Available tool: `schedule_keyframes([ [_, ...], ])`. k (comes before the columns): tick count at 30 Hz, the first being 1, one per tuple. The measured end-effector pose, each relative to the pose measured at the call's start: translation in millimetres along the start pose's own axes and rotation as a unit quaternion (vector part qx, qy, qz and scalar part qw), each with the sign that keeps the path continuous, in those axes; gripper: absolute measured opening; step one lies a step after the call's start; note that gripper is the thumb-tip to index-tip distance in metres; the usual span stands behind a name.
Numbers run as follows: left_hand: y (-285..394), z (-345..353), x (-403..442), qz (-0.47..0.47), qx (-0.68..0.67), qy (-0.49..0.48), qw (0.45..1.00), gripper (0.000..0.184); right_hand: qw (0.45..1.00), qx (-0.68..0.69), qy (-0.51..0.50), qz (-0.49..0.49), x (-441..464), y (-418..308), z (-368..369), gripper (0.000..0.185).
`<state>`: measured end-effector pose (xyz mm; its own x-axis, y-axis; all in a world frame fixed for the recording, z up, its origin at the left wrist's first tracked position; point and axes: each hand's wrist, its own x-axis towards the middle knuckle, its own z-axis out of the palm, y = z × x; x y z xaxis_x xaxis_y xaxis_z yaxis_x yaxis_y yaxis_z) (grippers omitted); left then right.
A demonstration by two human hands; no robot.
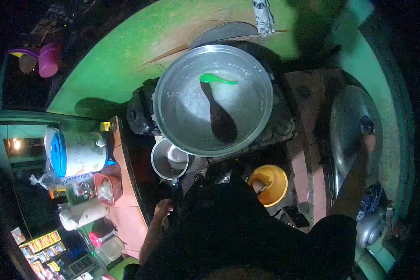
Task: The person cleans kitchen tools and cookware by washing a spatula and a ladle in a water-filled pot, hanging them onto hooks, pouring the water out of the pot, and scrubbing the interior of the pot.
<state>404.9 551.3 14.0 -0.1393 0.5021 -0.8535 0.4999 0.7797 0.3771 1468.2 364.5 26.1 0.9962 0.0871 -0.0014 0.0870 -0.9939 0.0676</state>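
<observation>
At the right fingers: domed grey metal lid [345,123] with a dark round knob [366,123]. Right hand [369,141] meets the knob; touching or just beside it, cannot tell.
Right grip: too dim to tell whether the fingers are clamped on the knob or apart.
Lid pose: broad face seen at a slant, below and around the right fingers; its support is in shadow.
Left hand [163,208]: fingers loosely bent, thumb apart from them, nothing seen in the grasp.
Large pot: wide round silver metal pot [171,112], ahead of and between the two sets of fingers, mouth up.
Pot contents: pale whitish layer, liquid or solid unclear. Dark broad-bladed paddle [223,123], blade toward the left fingers' side of the rim; its slim end meets a bright green spoon-shaped utensil [212,78] in this view.
Small pot: small round silver metal pot [162,164], just ahead of the left fingers.
Bucket: round orange-yellow plastic bucket [280,184], right of the left fingers, well apart; object inside unclear.
Counter: pink-tiled counter [126,189], left of the left fingers; bears a white cylindrical container with blue lid [84,154] and a red plastic basket [99,192].
</observation>
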Motion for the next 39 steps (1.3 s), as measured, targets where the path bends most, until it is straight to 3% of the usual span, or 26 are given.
schedule_keyframes([
  [1,-3,-1,0,0.005,0.001,-0.002,1.0,0.044,1.0,-0.001,-0.002,-0.004,-16,-7,-13,0.066],
  [3,-10,-1,2,0.007,0.0,-0.003,1.0,0.042,0.997,0.074,-0.016,0.002,-78,-35,-54,0.043],
  [13,-14,15,0,-0.019,-0.071,-0.033,0.997,0.033,0.991,0.12,0.061,-0.021,-98,-17,-52,0.036],
  [15,-14,16,9,-0.028,-0.083,-0.049,0.995,0.033,0.978,0.17,0.114,-0.038,-117,-33,-68,0.035],
  [17,-23,12,15,0.046,0.024,-0.055,0.997,0.037,0.949,0.258,0.161,-0.084,-145,-66,-93,0.034],
  [19,-22,16,14,0.018,-0.034,-0.049,0.998,0.038,0.897,0.38,0.156,-0.165,-183,-114,-121,0.034],
  [21,-27,11,-1,-0.018,-0.11,-0.013,0.994,0.04,0.818,0.506,0.078,-0.263,-236,-176,-152,0.034],
  [24,-31,11,11,-0.033,-0.078,-0.002,0.996,0.04,0.701,0.57,-0.159,-0.399,-326,-272,-174,0.034],
  [27,-14,16,-2,0.005,-0.079,0.007,0.997,0.042,0.643,0.354,-0.374,-0.567,-403,-363,-141,0.035],
  [28,-17,17,-1,0.005,-0.08,0.007,0.997,0.042,0.61,0.218,-0.302,-0.7,-420,-395,-101,0.037],
  [29,-22,18,-2,0.026,-0.099,0.005,0.995,0.042,0.565,0.152,-0.358,-0.728,-441,-421,-85,0.046],
  [31,-39,18,0,0.05,-0.12,0.01,0.991,0.042,0.594,-0.004,-0.355,-0.722,-474,-471,-58,0.063],
  [33,-69,20,-4,0.072,-0.163,-0.016,0.984,0.038,0.73,-0.011,-0.204,-0.652,-491,-505,-35,0.079],
  [34,-80,22,-16,0.159,-0.088,0.002,0.983,0.038,0.767,0.082,-0.241,-0.589,-482,-537,0,0.091],
  [35,-91,25,-26,0.177,-0.066,0.013,0.982,0.038,0.762,0.085,-0.239,-0.595,-492,-545,0,0.091],
  [37,-123,33,-49,0.092,-0.135,0.023,0.986,0.038,0.84,0.059,-0.244,-0.481,-523,-547,5,0.098],
  [39,-149,43,-65,0.015,-0.194,0.033,0.98,0.038,0.776,-0.047,-0.23,-0.585,-555,-528,3,0.097],
])
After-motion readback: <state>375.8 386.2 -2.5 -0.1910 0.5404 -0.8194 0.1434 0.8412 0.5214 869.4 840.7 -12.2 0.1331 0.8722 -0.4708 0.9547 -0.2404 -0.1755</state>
